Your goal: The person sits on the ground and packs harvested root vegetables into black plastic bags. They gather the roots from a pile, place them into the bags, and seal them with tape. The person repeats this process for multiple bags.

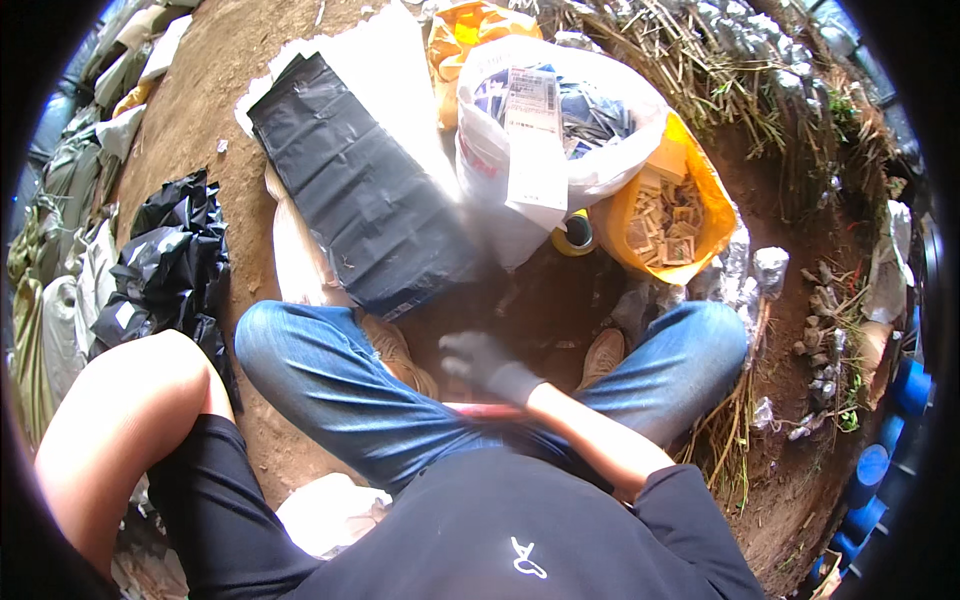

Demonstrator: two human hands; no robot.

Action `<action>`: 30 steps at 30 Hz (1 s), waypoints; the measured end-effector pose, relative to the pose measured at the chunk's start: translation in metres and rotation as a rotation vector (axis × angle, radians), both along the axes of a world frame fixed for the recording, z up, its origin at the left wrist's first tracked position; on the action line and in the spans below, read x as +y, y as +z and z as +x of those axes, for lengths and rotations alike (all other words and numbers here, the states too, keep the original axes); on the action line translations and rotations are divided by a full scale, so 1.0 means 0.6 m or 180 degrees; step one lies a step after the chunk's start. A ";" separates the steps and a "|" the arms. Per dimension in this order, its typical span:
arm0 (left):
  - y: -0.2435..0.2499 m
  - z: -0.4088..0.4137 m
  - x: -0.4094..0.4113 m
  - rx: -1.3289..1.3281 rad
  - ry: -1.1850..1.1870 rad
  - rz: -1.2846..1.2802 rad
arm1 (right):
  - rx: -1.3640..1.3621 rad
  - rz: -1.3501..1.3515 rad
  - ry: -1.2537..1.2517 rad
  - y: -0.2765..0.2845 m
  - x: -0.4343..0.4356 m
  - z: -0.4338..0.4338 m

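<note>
My right hand (480, 367), in a grey glove, hangs blurred between my knees. Its fingers look apart and no object shows in it. A reddish strip (487, 411) lies under its wrist, too blurred to name. My left hand is out of view; the bent bare left arm (142, 397) rises at the left. Ahead of my left knee lies a flat black plastic sheet (360, 180) on white material (390, 67). Beyond my right hand stands a white sack (487, 172) of blue and silvery packets (592, 112), with a printed white paper strip (534, 142) over its rim.
A yellow bag (712, 217) holds small pale pieces (667, 232); beside it is a tape roll (576, 232). Bundled woody stems (720, 82) with wrapped ends line the right. Crumpled black plastic (172, 255) lies left on bare soil (202, 112). Blue round objects (870, 465) edge the far right.
</note>
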State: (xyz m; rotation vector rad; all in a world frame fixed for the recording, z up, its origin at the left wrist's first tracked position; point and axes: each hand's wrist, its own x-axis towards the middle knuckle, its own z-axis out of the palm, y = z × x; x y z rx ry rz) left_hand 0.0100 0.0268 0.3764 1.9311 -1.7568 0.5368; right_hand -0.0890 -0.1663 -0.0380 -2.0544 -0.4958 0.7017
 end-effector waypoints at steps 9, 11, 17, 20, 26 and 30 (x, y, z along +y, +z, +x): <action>0.061 -0.175 0.024 -0.0734 -0.0165 -0.0217 | -0.4731 -0.0195 -0.1992 0.653 -0.216 -0.039; 0.071 -0.206 0.032 -0.0829 -0.0140 -0.0213 | -0.5023 -0.0500 -0.1880 0.673 -0.232 -0.068; 0.079 -0.237 0.057 -0.1114 -0.0143 -0.0133 | -0.5084 -0.0850 -0.1865 0.649 -0.235 -0.084; 0.079 -0.243 0.063 -0.1142 -0.0105 -0.0103 | -0.5174 -0.0805 -0.1874 0.640 -0.232 -0.079; 0.076 -0.198 0.061 -0.0982 -0.0079 -0.0330 | -0.5406 -0.0855 -0.1907 0.676 -0.254 -0.033; -0.022 -0.122 0.127 -0.0725 0.1103 -0.0895 | -0.5745 -0.0876 -0.2265 0.635 -0.309 0.040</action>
